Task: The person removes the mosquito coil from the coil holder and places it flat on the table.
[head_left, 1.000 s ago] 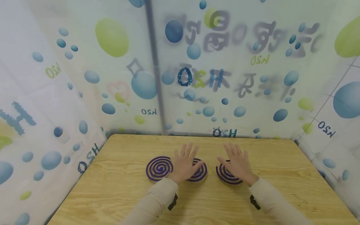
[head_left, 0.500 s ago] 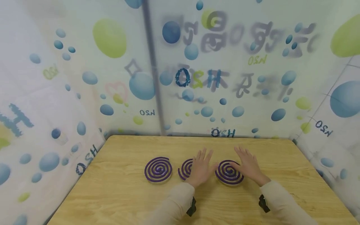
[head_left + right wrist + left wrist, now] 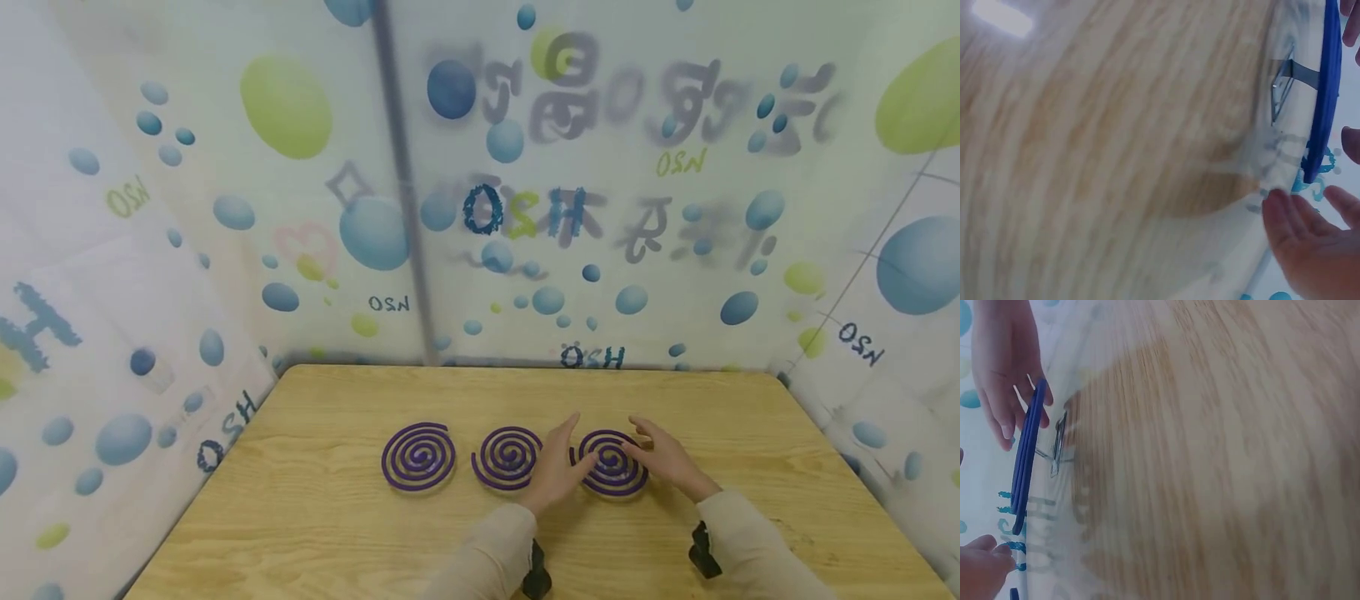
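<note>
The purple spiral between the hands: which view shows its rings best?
The head view shows the purple spiral from above, rings visible, though the left hand and right hand slightly overlap it. Both wrist views show it edge-on, the right one cropped.

Head view — high; wrist views — low

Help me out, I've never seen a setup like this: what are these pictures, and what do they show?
There's no machine here, just a person's bare left hand and right hand. The wide view comes from a camera worn on the head; the two tilted close-ups come from one on each wrist. On the wooden table, in a row, are a left coil, a middle coil and a right coil, all purple spirals. The hands flank the right coil, but neither holds anything; whether either touches it is hard to tell.
</note>
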The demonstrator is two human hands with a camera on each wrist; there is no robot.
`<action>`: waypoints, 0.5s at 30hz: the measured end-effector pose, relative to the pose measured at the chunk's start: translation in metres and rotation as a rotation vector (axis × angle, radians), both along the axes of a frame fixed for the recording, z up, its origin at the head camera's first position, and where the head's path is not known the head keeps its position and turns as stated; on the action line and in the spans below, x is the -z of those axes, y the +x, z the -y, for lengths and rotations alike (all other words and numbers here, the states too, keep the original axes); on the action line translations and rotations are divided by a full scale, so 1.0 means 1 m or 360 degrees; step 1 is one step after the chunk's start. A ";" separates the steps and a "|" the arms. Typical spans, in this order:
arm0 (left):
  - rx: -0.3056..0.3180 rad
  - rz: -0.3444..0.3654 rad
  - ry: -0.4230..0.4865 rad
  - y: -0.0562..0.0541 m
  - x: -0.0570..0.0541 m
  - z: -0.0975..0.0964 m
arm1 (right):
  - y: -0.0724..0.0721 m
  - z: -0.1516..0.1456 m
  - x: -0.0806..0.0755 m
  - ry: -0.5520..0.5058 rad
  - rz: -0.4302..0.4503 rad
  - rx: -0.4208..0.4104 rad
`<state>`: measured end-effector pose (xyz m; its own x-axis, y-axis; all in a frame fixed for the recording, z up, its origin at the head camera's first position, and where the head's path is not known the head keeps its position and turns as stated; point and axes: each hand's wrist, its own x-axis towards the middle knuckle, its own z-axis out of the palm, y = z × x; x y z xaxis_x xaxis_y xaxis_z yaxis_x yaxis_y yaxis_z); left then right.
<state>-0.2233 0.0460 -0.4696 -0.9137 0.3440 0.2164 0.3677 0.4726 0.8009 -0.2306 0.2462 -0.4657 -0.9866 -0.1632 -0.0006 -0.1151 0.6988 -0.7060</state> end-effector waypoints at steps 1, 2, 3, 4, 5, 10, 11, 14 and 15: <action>0.0010 0.0040 0.0042 0.000 0.000 -0.001 | 0.000 0.000 0.001 -0.0014 0.0003 -0.0002; 0.0018 0.0077 0.0076 0.000 0.001 -0.001 | 0.000 0.001 0.001 -0.0026 0.0002 -0.0001; 0.0018 0.0124 0.0101 0.001 0.001 -0.002 | 0.000 0.001 0.002 -0.0028 -0.0002 0.0002; 0.0018 0.0162 0.0125 0.001 0.001 -0.003 | 0.000 0.001 0.003 -0.0034 -0.0003 0.0005; 0.0020 0.0199 0.0144 0.001 0.002 -0.004 | 0.000 0.001 0.004 -0.0035 -0.0006 0.0009; -0.0022 0.0293 0.0198 0.002 0.007 -0.006 | -0.001 0.000 0.009 -0.0026 -0.0009 0.0045; -0.0036 0.0302 0.0218 0.003 0.008 -0.007 | -0.002 0.000 0.010 -0.0024 -0.0010 0.0051; -0.0080 0.0319 0.0300 0.004 0.011 -0.009 | -0.002 -0.001 0.011 -0.0042 -0.0004 0.0066; -0.0096 0.0323 0.0326 0.004 0.012 -0.010 | -0.002 -0.001 0.012 -0.0049 0.0001 0.0075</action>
<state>-0.2192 0.0555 -0.4815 -0.9629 0.2557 0.0865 0.1663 0.3094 0.9363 -0.2329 0.2467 -0.4777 -0.9932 -0.1166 0.0032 -0.0823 0.6814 -0.7273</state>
